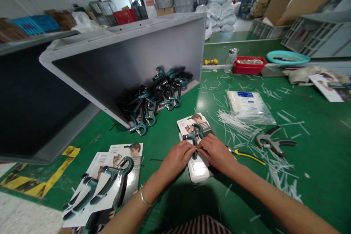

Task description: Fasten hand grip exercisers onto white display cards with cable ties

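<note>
A teal and black hand grip strengthener [195, 135] lies on a stack of printed backing cards [199, 172] in front of me. My left hand [179, 155] has its thumb and fingertips pinched together at the grip's handle. From the other side my right hand [214, 151] pinches at the same spot, its fingertips meeting the left ones. Whatever thin piece sits between the fingers is hidden. To the left, carded hand grips [116, 175] overlap in a pile. Loose white cable ties [237, 124] are scattered to the right of my hands.
A grey crate [123, 49] tipped on its side holds several loose hand grips [156, 95]. On the right are a bag of cable ties [249, 106], yellow-handled cutters [249, 156] and a grey-black hand grip [274, 141]. A red tray [249, 66] and glass jar [231, 60] stand behind.
</note>
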Motion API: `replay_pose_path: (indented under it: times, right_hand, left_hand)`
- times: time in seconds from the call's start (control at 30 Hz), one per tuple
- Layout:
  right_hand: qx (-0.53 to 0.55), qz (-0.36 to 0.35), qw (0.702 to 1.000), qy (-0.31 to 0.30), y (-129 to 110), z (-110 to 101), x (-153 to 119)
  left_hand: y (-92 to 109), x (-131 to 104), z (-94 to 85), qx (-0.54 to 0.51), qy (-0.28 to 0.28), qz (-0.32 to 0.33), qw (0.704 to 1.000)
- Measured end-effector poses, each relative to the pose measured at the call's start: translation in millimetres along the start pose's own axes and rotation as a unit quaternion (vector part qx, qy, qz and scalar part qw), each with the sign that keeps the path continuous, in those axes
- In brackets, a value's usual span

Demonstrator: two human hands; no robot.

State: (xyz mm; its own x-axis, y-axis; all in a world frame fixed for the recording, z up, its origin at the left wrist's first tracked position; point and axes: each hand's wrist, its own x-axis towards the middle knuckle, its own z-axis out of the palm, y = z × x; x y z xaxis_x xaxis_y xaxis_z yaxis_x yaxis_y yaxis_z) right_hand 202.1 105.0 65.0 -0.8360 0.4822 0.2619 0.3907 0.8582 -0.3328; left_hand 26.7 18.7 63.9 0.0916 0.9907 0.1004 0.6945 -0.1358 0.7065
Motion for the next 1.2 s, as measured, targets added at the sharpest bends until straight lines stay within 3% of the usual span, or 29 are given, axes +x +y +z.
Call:
replay_pose_path:
  times: [0.13, 0.27, 0.53, 0.7, 0.93, 1.2]
  right_hand:
    - [-0.008, 0.011, 1.000, -0.004, -5.7, 0.4, -1.2]
    - [-0.036, 0.007, 0.999, 0.007, -16.0, 2.6, -4.0]
    - [0.076, 0.108, 0.988, 0.077, -20.0, 20.5, -21.3]
    - [0.182, 0.117, 0.964, 0.152, -19.5, 29.7, -22.2]
    - [0.218, 0.141, 0.945, 0.196, -18.6, 29.4, -23.7]
    - [0.195, 0.176, 0.938, 0.228, -21.9, 33.8, -28.7]
  left_hand:
    - [13.2, 3.0, -9.5, 0.146, -0.025, 0.003, 0.989]
    - [22.6, 3.3, -8.2, 0.241, 0.010, 0.005, 0.971]
    - [12.6, -15.9, 10.4, 0.060, 0.072, -0.003, 0.996]
    - [5.7, -20.2, 26.4, 0.043, 0.150, -0.047, 0.987]
    - [1.4, -14.9, 27.7, 0.019, 0.075, -0.029, 0.997]
    - [2.3, 4.3, 38.9, -0.032, 0.153, -0.141, 0.978]
